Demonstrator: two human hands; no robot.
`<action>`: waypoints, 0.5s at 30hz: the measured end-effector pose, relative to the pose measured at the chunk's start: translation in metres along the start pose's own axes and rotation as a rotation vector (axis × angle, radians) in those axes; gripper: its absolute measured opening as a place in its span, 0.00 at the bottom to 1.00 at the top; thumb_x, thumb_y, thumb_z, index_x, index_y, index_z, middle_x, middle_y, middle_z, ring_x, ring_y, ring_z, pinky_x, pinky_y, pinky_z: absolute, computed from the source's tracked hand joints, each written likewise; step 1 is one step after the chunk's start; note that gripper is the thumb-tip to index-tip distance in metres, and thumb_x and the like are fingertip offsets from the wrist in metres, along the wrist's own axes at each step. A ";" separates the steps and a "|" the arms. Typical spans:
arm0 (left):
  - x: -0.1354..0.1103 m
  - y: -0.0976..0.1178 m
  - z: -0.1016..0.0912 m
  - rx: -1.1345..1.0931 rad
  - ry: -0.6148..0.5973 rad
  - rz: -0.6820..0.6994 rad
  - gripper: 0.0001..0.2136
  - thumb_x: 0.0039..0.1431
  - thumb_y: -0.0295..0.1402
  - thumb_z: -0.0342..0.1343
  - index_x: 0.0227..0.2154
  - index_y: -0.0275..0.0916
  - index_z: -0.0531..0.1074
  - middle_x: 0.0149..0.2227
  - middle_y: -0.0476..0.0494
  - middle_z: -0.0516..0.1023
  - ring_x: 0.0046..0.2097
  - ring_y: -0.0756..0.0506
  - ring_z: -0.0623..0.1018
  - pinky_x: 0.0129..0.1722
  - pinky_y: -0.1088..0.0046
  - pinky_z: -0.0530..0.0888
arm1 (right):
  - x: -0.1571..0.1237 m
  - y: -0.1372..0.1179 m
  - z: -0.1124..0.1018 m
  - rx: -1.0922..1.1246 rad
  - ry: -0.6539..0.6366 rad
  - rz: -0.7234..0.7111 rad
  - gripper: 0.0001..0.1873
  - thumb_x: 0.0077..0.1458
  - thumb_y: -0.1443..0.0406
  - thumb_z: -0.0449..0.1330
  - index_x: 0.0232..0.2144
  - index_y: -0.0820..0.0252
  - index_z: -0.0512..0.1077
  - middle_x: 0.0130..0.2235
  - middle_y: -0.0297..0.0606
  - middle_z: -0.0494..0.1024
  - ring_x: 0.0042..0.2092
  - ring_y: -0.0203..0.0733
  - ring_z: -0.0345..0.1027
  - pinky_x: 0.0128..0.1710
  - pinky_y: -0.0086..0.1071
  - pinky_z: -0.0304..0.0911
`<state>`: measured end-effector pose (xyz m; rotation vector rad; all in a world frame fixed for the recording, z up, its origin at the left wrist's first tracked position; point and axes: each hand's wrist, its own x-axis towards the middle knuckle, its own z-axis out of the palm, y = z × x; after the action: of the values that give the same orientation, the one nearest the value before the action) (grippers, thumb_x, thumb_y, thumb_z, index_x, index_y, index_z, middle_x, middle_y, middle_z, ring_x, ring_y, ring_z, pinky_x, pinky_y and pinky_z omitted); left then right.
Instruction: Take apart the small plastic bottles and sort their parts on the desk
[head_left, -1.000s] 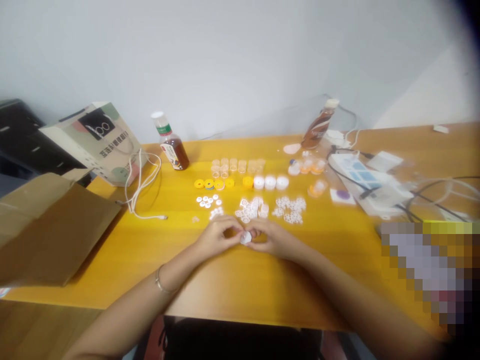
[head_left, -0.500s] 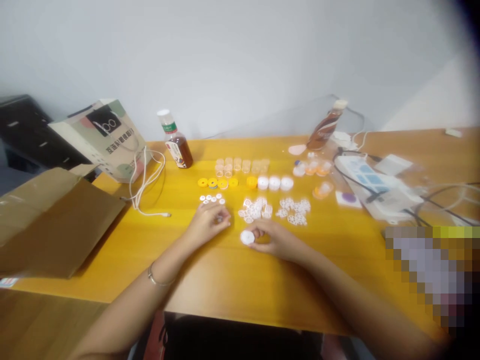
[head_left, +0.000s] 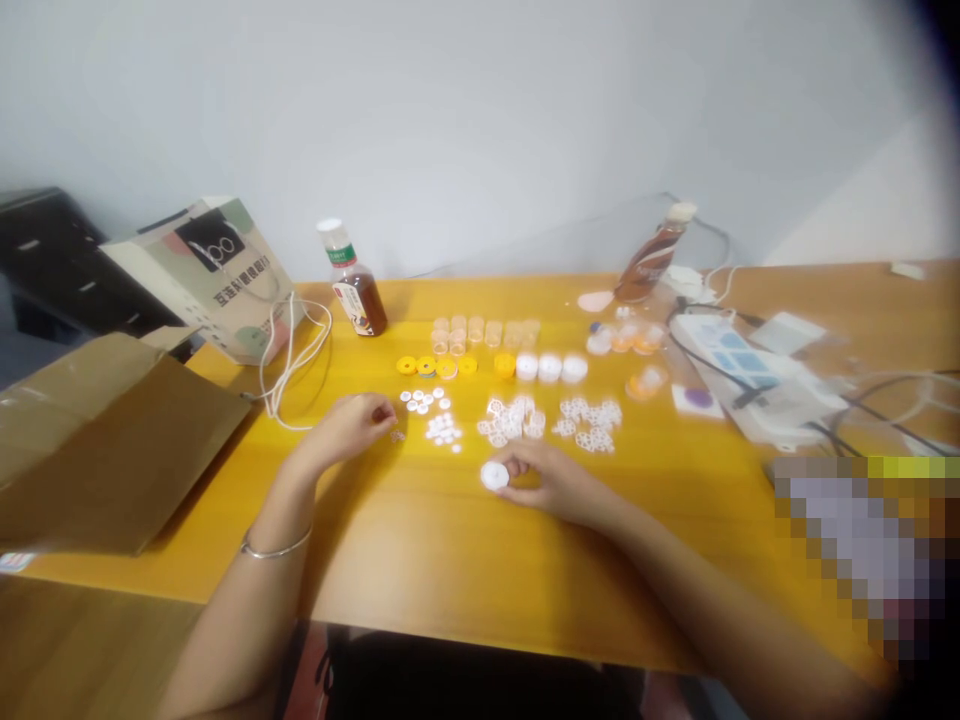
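My right hand [head_left: 551, 478] rests on the yellow table [head_left: 465, 560] with its fingers pinched on a small white round cap [head_left: 494, 476]. My left hand [head_left: 349, 425] is further left, fingers curled, fingertips at a tiny piece [head_left: 397, 435] lying beside a cluster of small white discs [head_left: 424, 401]. Whether those fingers hold anything is unclear. More small white bits [head_left: 444, 432] lie between my hands. Behind them are piles of white lattice rings [head_left: 512, 418], a row of yellow rings [head_left: 436, 366], white caps [head_left: 550, 367] and clear cups [head_left: 484, 331].
A brown tea bottle [head_left: 354, 285] and a second bottle [head_left: 651, 255] stand at the back. A paper bag [head_left: 206, 275] with a white cable [head_left: 289, 375] and a cardboard box [head_left: 97, 440] sit at the left. A power strip [head_left: 731, 355] and wires lie at the right.
My left hand has let go of the white cap and moved left toward the small white discs. My right hand has kept the cap, turned face up, on the table.
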<state>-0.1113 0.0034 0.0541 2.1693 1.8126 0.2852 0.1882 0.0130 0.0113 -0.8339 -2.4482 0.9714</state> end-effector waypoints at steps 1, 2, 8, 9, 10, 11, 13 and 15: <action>-0.001 -0.002 -0.002 0.009 -0.023 0.013 0.08 0.52 0.32 0.48 0.28 0.37 0.72 0.27 0.46 0.76 0.29 0.48 0.74 0.29 0.74 0.67 | 0.000 0.001 0.000 0.000 -0.002 0.001 0.05 0.50 0.65 0.59 0.32 0.59 0.69 0.30 0.35 0.69 0.33 0.36 0.61 0.34 0.29 0.58; -0.003 -0.004 -0.003 0.014 -0.045 0.035 0.08 0.52 0.32 0.48 0.28 0.38 0.72 0.27 0.46 0.76 0.28 0.48 0.74 0.29 0.75 0.67 | 0.000 0.001 0.000 -0.001 -0.004 0.002 0.05 0.50 0.65 0.59 0.32 0.59 0.69 0.30 0.35 0.69 0.33 0.36 0.61 0.34 0.30 0.58; -0.004 -0.011 0.003 -0.015 -0.162 0.165 0.09 0.53 0.32 0.47 0.27 0.39 0.73 0.27 0.47 0.77 0.27 0.50 0.74 0.27 0.77 0.67 | 0.000 0.001 0.000 -0.007 -0.010 0.011 0.05 0.49 0.66 0.59 0.31 0.60 0.69 0.30 0.35 0.68 0.32 0.36 0.61 0.33 0.29 0.58; -0.004 -0.011 0.004 -0.018 -0.172 0.164 0.09 0.53 0.33 0.48 0.27 0.39 0.73 0.27 0.47 0.77 0.27 0.49 0.74 0.27 0.77 0.67 | 0.000 0.000 -0.001 -0.006 -0.012 0.013 0.05 0.49 0.66 0.59 0.31 0.60 0.69 0.30 0.35 0.68 0.32 0.36 0.61 0.33 0.29 0.58; -0.003 -0.011 0.005 -0.017 -0.181 0.155 0.09 0.53 0.33 0.48 0.27 0.39 0.73 0.28 0.47 0.77 0.28 0.49 0.74 0.28 0.76 0.67 | 0.000 -0.001 -0.001 -0.004 -0.012 0.014 0.05 0.49 0.66 0.59 0.32 0.60 0.69 0.30 0.35 0.68 0.32 0.36 0.61 0.33 0.29 0.58; -0.003 -0.010 0.005 -0.013 -0.190 0.137 0.09 0.53 0.34 0.48 0.28 0.39 0.73 0.29 0.47 0.77 0.29 0.49 0.74 0.29 0.76 0.67 | 0.000 -0.001 -0.001 -0.003 -0.012 0.017 0.05 0.49 0.66 0.59 0.32 0.60 0.69 0.30 0.35 0.68 0.33 0.36 0.61 0.33 0.29 0.58; -0.002 -0.008 0.005 0.003 -0.210 0.086 0.09 0.52 0.34 0.49 0.28 0.39 0.73 0.30 0.47 0.78 0.31 0.48 0.75 0.30 0.76 0.67 | 0.000 -0.002 -0.002 -0.002 -0.013 0.023 0.06 0.49 0.66 0.59 0.32 0.60 0.69 0.30 0.35 0.68 0.33 0.36 0.61 0.33 0.29 0.58; -0.002 -0.004 0.003 0.025 -0.224 0.035 0.09 0.52 0.35 0.50 0.28 0.39 0.73 0.31 0.47 0.78 0.32 0.48 0.75 0.31 0.76 0.67 | 0.000 -0.003 -0.002 -0.003 -0.013 0.031 0.06 0.49 0.66 0.59 0.33 0.60 0.69 0.30 0.35 0.69 0.33 0.36 0.61 0.33 0.29 0.58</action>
<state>-0.1147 0.0020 0.0500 2.1546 1.6648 0.0254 0.1881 0.0122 0.0146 -0.8716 -2.4548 0.9877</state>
